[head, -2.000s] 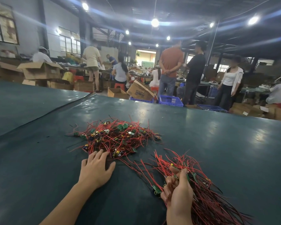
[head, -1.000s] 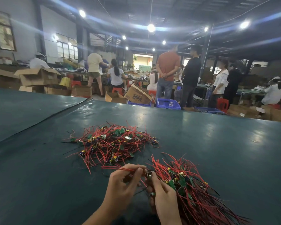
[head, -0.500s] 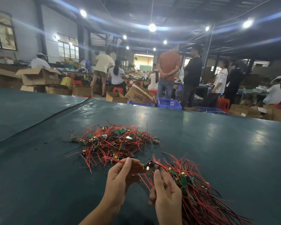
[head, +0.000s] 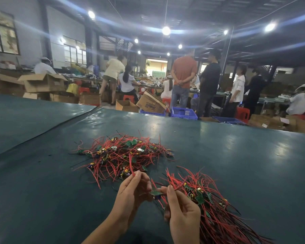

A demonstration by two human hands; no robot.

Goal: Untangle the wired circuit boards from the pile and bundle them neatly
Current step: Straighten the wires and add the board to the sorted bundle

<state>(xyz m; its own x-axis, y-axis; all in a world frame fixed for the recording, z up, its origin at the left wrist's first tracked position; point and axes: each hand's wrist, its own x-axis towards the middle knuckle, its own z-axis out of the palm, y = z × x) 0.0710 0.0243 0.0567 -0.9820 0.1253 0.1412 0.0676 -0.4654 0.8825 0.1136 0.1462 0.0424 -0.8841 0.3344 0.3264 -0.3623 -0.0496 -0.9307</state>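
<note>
While left hand pinches wire, right pinches board.

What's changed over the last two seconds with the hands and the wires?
The left hand lifted off the table, came right to the right hand and now pinches a red wire; a circuit board sits between the hands. The right hand still grips the bundle. The pile lies unchanged.

Dark green sheet-covered table across the lower frame. Open brown cardboard boxes at upper left. Blue slatted plastic crate at centre, just right of a tilted printed brown carton. Round white ceiling lamps along the top.
</note>
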